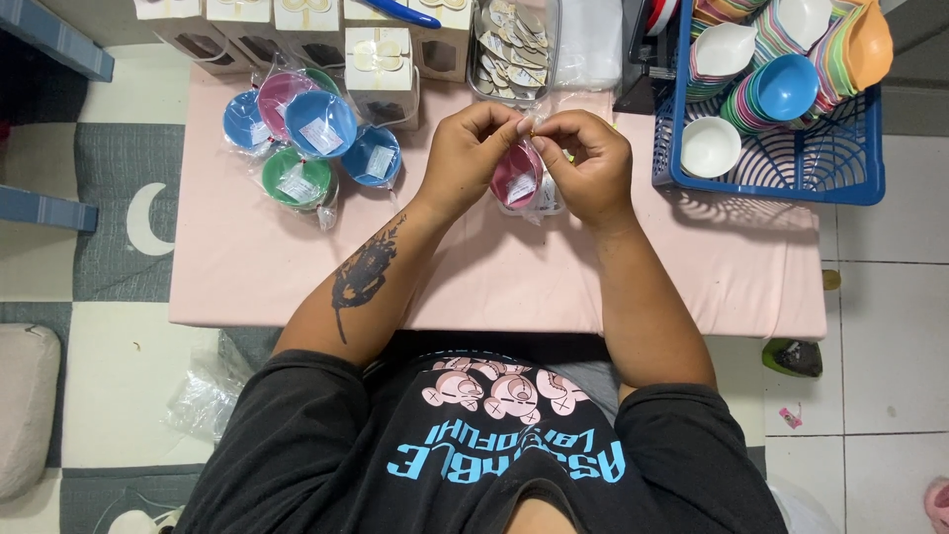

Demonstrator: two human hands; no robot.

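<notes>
Between the left hand [473, 158] and right hand [585, 163], a glossy pink plastic bowl [516, 176] in crinkly clear film; beneath, a matt pink cloth-covered counter [494, 277].

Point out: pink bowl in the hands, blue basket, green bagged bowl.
pink bowl [516, 178], head view, on its pink inside between both hands.
blue basket [766, 188], head view, on its near rim.
green bagged bowl [295, 178], head view, on its green inside under the wrap.

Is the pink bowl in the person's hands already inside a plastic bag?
Yes, bagged. Clear film wraps the pink bowl and sticks out below it, while the left hand and right hand pinch the bag's top.
</notes>
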